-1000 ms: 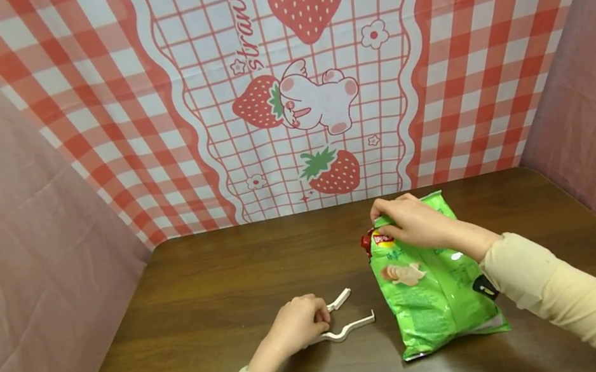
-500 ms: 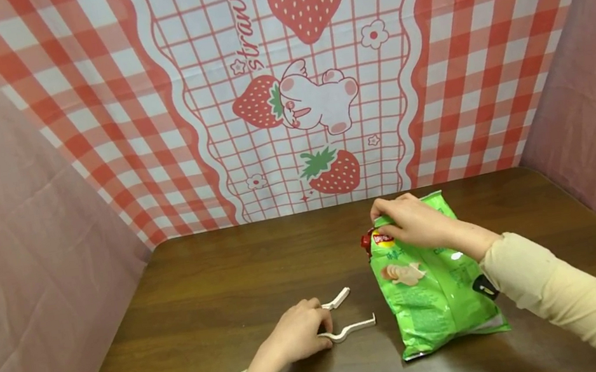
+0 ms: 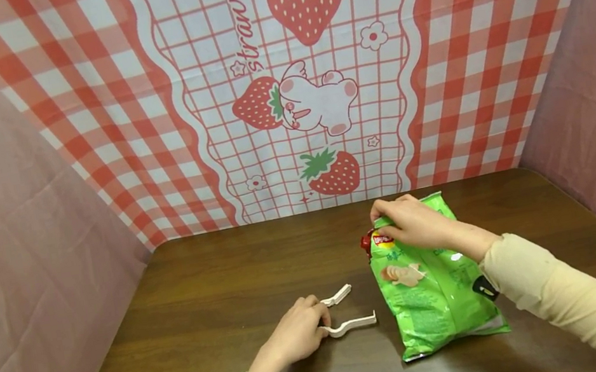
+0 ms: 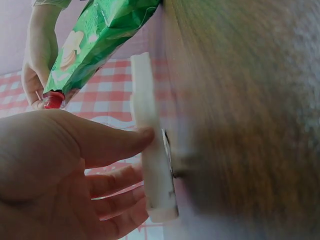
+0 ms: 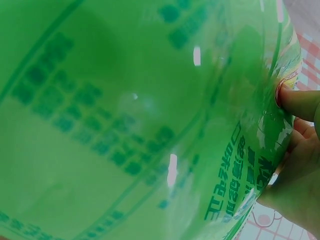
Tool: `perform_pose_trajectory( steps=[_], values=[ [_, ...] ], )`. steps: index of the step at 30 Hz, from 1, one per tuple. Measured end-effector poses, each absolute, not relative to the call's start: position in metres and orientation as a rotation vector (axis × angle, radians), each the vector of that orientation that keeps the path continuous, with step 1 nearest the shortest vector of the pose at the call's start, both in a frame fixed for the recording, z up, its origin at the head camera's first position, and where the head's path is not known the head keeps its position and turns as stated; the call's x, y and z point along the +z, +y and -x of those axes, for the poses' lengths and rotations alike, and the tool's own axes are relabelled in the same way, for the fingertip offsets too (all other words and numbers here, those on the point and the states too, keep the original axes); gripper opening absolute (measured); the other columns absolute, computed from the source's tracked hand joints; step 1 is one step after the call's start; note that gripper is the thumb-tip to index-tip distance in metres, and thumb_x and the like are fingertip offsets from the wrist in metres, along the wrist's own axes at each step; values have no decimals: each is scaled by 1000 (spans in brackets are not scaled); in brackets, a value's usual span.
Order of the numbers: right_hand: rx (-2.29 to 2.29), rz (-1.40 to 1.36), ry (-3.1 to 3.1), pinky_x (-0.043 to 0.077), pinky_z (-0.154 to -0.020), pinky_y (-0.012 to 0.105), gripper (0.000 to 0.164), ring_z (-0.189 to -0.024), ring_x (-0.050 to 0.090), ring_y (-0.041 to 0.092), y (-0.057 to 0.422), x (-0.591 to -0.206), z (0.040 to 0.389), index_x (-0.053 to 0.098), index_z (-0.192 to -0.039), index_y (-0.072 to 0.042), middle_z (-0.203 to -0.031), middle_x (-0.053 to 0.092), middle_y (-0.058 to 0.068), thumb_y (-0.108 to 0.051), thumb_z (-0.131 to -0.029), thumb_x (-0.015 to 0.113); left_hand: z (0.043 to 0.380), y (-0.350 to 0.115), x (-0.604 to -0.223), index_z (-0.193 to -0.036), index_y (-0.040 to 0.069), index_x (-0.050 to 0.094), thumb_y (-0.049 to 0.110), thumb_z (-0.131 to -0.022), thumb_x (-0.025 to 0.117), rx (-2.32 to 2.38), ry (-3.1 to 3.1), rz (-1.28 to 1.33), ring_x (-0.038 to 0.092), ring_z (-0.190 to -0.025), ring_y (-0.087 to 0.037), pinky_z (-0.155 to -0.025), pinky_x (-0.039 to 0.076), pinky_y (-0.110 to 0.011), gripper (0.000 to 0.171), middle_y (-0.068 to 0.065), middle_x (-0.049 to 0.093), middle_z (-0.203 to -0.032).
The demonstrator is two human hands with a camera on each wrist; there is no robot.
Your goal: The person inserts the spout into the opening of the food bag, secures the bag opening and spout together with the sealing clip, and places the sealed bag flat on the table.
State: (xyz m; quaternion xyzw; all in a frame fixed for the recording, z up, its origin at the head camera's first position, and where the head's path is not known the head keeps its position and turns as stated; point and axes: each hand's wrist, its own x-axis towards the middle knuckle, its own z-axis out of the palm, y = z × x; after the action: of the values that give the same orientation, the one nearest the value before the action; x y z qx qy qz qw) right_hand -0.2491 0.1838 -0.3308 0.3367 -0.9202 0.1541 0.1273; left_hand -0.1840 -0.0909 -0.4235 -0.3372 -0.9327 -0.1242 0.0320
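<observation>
My left hand (image 3: 292, 333) pinches a white plastic bag clip (image 3: 352, 324) between thumb and fingers, just above the table. The clip's two long arms are spread apart and point toward the bag; the joined end is hidden by the hand. In the left wrist view the thumb lies along the clip (image 4: 159, 185). To the right, a green chip bag (image 3: 436, 300) lies tilted on the table. My right hand (image 3: 416, 223) pinches its upper left edge. A small red piece (image 3: 365, 243) sticks out at that corner. The bag (image 5: 120, 115) fills most of the right wrist view.
Brown wooden table (image 3: 207, 276) under everything. A red-and-white checked strawberry cloth (image 3: 311, 81) hangs behind it. Pink cloth walls (image 3: 20, 221) stand at both sides.
My left hand has shifted its hold on the clip, and the clip has turned slightly and risen a little in view. The right hand and the bag stay in place.
</observation>
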Motion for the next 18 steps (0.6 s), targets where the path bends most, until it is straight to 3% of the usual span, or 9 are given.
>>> perform_pose_trajectory(
  steps=[8,18],
  values=[
    [448,-989,-2650,38,-84,44,17,-77,58,15,184,-331,248,51,-91,-14,-75,57,-8,-11,-82,65,186,-91,-427,-79,15,57,12,-80,65,-509,-2844,1030,48,-81,-13,-75,41,-26,9,2,54,-86],
    [453,-993,-2645,38,-83,45,17,-77,59,15,184,-331,248,51,-90,-14,-76,58,-8,-11,-82,65,188,-90,-426,-81,15,57,13,-82,65,-651,-2816,1016,46,-80,-10,-73,39,-24,8,3,54,-85]
  ],
)
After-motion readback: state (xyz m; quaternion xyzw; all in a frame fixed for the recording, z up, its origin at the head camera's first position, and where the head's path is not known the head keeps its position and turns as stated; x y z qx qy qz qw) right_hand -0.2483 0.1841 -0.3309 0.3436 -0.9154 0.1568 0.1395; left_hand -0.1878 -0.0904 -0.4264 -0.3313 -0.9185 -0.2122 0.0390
